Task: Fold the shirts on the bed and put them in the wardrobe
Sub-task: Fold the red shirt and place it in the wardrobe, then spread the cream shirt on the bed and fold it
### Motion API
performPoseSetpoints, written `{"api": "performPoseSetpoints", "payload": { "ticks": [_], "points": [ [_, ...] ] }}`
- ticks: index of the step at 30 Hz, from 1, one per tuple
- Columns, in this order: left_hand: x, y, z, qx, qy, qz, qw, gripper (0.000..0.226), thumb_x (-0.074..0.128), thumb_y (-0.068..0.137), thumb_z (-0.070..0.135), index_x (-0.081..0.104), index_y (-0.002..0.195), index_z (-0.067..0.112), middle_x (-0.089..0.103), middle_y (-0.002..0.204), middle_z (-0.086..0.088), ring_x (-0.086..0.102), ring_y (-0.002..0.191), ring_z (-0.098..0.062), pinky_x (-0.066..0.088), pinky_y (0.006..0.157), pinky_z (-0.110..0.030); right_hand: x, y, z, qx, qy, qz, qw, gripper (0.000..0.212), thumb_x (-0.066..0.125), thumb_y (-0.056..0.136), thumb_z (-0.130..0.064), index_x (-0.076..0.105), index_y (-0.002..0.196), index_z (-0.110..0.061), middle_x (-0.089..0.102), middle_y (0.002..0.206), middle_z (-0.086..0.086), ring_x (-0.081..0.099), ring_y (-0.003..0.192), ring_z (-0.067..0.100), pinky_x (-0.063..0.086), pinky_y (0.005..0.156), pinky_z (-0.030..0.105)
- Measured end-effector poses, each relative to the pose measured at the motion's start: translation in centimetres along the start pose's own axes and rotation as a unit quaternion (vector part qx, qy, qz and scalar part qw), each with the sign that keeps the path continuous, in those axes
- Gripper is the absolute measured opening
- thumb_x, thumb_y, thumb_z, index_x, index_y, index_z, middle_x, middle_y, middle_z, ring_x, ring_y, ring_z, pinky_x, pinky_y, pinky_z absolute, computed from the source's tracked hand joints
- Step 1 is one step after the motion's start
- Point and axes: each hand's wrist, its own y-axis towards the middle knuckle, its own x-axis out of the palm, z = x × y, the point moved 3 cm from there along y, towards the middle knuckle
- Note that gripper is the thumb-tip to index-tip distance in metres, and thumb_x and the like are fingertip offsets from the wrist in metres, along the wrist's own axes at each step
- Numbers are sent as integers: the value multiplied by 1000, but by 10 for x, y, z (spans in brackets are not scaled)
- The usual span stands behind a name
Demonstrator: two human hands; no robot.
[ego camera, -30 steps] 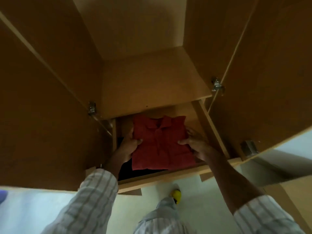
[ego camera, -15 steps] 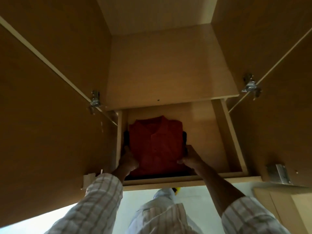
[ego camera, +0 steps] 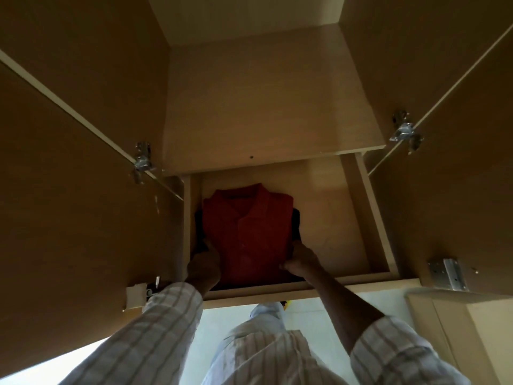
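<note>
A folded red collared shirt [ego camera: 247,232] lies in the lower compartment of the wooden wardrobe [ego camera: 344,218], on top of a dark folded garment [ego camera: 296,223] whose edges show at both sides. My left hand [ego camera: 204,266] holds the shirt's near left corner. At the near right corner my right hand [ego camera: 301,258] grips the shirt with curled fingers. The shirt sits at the left of the compartment, collar toward the back.
A wooden shelf [ego camera: 272,107] juts out above the compartment. Both wardrobe doors [ego camera: 69,190] stand open at left and right, with metal hinges [ego camera: 143,159]. A cardboard box [ego camera: 458,329] stands at lower right. Pale floor [ego camera: 230,315] shows below.
The red shirt went from the compartment's front edge down onto the dark garment inside. Both hands slid back to its near corners.
</note>
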Motion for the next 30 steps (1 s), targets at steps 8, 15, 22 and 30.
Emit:
{"api": "performPoseSetpoints", "payload": {
  "ticks": [8,15,22,30],
  "points": [
    [3,-3,10,79,153,54,984,86,43,104,30,-25,149,3,69,107,-9,69,94,-22,56,84,-36,-6,-19,2,-23,-36,59,997,79,71,73,-27,33,143,-24,66,114,7,65,104,32,56,84,40],
    [5,-33,35,173,203,58,962,90,49,98,41,-17,155,18,62,123,-16,63,111,-31,53,93,-43,-18,-102,14,-163,-25,246,955,30,52,84,-10,58,113,-11,69,96,8,66,87,29,46,64,27],
    [25,-140,78,325,158,200,911,59,53,94,39,28,145,26,65,115,-11,65,104,-35,52,80,-42,39,-218,97,-192,17,438,878,35,62,83,-4,68,117,-10,65,128,10,56,123,27,46,104,36],
    [165,-289,95,527,256,143,798,59,46,96,43,32,149,23,60,124,-7,61,108,-28,51,87,-38,176,-349,251,-28,111,505,855,36,66,75,-5,70,110,-14,69,116,5,64,108,29,54,92,36]
  ]
}}
